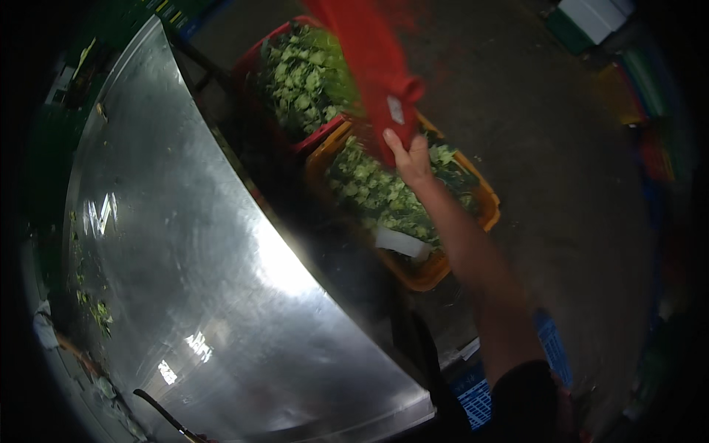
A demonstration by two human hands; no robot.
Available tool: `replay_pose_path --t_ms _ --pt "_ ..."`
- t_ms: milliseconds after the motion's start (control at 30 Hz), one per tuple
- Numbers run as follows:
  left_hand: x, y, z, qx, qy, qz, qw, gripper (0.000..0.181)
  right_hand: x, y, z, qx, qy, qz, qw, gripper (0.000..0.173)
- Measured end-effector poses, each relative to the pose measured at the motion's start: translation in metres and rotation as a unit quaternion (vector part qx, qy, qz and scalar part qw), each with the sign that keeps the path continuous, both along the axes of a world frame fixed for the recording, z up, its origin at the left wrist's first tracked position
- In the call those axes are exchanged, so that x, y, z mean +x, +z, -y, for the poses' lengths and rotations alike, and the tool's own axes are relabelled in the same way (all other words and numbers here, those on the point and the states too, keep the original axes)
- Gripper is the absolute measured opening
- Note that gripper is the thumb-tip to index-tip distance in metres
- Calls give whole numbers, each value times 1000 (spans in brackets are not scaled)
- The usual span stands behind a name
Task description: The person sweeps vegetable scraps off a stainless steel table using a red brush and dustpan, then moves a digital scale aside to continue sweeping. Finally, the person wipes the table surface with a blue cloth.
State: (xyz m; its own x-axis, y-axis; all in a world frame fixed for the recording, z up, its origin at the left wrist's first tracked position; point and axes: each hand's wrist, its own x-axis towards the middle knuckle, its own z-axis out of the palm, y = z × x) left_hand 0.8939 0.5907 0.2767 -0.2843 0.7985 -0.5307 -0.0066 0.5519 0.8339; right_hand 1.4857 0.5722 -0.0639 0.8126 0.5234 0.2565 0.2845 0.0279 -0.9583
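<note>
From the lower right my bare right hand (414,160) reaches out, thumb and fingers closed on the end of a red item (382,66). That item is motion-blurred, bears a small white label and may be a plastic crate seen edge-on. Beneath it stand a yellow-orange plastic crate (490,207) and a red plastic crate (318,135), both holding leafy greens. A white slip (401,242) lies on the nearer greens. A dark, curved, knife-like tool (160,410) shows at the bottom edge; a sliver of what seems my left hand (207,438) is by its lower end.
A large stainless steel table (183,238) fills the left, with leaf scraps (99,315) along its far side. Blue plastic crates (475,401) stand low on the right. More stacked crates (637,83) and a white box (595,19) line the upper right.
</note>
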Motion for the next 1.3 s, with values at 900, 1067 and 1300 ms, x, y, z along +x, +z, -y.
replay_pose_path --t_ms 900,1067,1300 --pt "-77 10 48 12 125 89 988 44 54 -61 16 -573 177 25 800 45" --pt "-146 -1 80 77 200 166 962 40 117 -36 63 -353 -48 -3 934 47" --pt "-304 32 118 116 251 242 930 41 -88 269 57 -257 -65 196 944 66"
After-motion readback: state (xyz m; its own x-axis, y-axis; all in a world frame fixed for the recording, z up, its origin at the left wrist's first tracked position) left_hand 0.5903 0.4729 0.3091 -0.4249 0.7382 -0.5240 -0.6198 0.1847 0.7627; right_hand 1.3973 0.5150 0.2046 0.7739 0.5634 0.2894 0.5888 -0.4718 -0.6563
